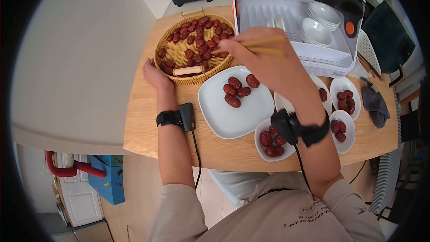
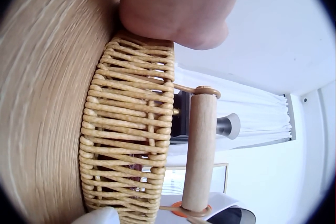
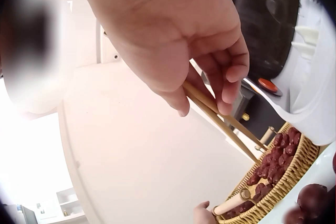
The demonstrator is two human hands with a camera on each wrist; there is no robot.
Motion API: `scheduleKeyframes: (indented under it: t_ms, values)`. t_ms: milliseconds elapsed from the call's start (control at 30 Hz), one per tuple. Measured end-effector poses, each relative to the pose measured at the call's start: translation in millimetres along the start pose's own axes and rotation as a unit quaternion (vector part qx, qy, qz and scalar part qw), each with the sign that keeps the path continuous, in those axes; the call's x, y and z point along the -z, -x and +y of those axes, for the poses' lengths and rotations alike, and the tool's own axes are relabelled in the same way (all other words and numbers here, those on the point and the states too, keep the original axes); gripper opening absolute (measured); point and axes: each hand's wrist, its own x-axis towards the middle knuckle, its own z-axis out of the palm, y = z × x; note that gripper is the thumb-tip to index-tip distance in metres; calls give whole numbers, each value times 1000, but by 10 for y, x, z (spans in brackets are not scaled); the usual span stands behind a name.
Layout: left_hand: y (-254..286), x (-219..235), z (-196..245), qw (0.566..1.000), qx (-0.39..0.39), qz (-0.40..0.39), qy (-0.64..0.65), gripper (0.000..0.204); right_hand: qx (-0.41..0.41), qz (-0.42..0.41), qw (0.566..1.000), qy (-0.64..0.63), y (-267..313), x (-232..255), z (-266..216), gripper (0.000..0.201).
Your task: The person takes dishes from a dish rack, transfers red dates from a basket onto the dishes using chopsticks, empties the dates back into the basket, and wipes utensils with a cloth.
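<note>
Printed lettering crosses a beige T-shirt (image 1: 313,224) as a person leans over a wooden table (image 1: 139,121), a square white plate (image 1: 242,121) carrying five red dates (image 1: 232,101) at its centre. From the plate, a wicker basket (image 1: 179,54) of more dates sits at 11 o'clock. The left hand (image 1: 156,75) touches its wall at the basket's 8 o'clock; whether those fingers curl or lie flat cannot be told. The right hand (image 1: 273,67) pinches wooden chopsticks (image 1: 268,41), their tips down by the basket's dates; whether they grip one is unclear.

Wrinkled skins and slim tips look a risky match: an off-centre squeeze could shoot a date over the rim. A hard jab might skid the basket if the left hand lost contact. The black cable (image 1: 302,166) trailing from the right wrist could snag the small bowl (image 1: 289,151) at 4 o'clock.

Pale grain marks the tabletop. A white dish cabinet (image 1: 309,68) stands at 1 o'clock, and two date-filled bowls (image 1: 345,145) and a grey cloth (image 1: 376,107) lie towards 3. Off the table, a blue box (image 1: 105,179) occupies 8 o'clock; a white curtain (image 2: 257,113) hangs across the room.
</note>
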Motion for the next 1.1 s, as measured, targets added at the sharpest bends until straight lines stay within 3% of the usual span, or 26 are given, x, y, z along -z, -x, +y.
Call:
scheduleKeyframes:
  t_ms: [33,100,300,433,667,733,800,867,933,967,1000,1033,1100]
  values:
    - [-1,6,2,1000,1,2,-1,33,-1,-1,1000,-1,-80,-97,43,24]
    - [-3,-4,4,1000,6,10,-4,33,-192,-64,975,-91,-233,-270,110,28]
    - [58,-35,46,1000,-7,15,-21,33,-150,-125,978,-71,-580,-584,514,28]
    - [57,-48,58,1000,-6,16,-21,34,-159,-170,967,-104,-647,-697,526,28]
    - [91,-55,74,1000,2,16,-25,35,-120,-189,974,-42,-648,-717,484,26]
    - [69,-44,54,1000,3,19,-21,34,-111,-200,973,-37,-651,-587,384,26]
    - [26,-39,38,1000,1,10,-14,33,-83,-147,983,-78,-582,-367,257,19]
    - [-13,-30,10,1000,-2,3,-13,32,58,-119,989,-70,-428,3,118,12]
    - [-135,55,-84,1000,-22,-3,-15,29,-30,-162,985,-49,-273,449,-343,6]
    - [-278,156,-133,999,2,-31,-10,28,-36,-165,985,-46,-251,541,-394,6]
    - [-339,208,-176,998,25,-59,-6,26,-7,-167,984,-54,-229,614,-435,5]
    - [-120,58,-63,1000,-1,-12,-5,24,23,-164,984,-59,-198,707,-460,4]
    - [-570,290,-261,999,-7,-52,-7,23,26,-154,987,-33,-115,958,-487,4]
